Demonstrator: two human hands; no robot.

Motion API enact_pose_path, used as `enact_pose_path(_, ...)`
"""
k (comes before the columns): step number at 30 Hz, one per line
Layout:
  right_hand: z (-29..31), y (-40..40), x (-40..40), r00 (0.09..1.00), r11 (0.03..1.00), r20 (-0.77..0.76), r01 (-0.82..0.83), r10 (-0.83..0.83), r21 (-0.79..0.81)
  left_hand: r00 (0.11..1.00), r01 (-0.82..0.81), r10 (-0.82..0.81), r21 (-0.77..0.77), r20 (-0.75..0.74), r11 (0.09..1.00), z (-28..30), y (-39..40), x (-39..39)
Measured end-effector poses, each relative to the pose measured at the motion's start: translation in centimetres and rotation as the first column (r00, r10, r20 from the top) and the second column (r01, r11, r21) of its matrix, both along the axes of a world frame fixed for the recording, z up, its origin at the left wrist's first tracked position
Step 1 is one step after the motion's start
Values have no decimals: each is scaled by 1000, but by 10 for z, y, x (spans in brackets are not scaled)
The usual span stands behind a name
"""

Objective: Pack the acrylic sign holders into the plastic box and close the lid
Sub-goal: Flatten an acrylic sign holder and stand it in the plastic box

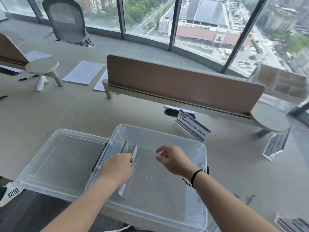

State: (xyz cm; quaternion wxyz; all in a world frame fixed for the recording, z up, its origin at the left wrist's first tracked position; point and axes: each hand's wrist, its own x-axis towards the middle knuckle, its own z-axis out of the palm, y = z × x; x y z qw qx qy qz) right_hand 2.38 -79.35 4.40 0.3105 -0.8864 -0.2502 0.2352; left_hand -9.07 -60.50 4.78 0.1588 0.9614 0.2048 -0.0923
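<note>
A clear plastic box [203, 153] stands open on the desk in front of me. Its clear lid [55, 158] lies flat to the left, touching the box. Two acrylic sign holders [124, 147] stand on edge inside the box against its left wall. My left hand [117, 168] is inside the box, fingers closed on the nearer standing holder [134, 152]. My right hand [172, 159] hovers over the middle of the box, fingers apart and holding nothing. Another sign holder [194, 125] with a blue-edged card stands on the desk behind the box. A further holder [276, 145] lies to the right.
A brown desk divider [182, 84] runs across behind the box, with a round shelf [270, 117] at its right end. Paper sheets [83, 74] and a pen [28, 77] lie at the far left. More acrylic holders [292, 224] show at the bottom right corner.
</note>
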Motion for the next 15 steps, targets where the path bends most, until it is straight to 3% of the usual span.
enact_pose_path(7,17,-29,-35,975,975,-21,223,-222,12,986,152,-141,-139,89,978,8,-17,9)
enact_pose_path(15,37,-100,-70,861,861,33,507,-508,37,898,416,-377,-161,226,895,27,-90,13)
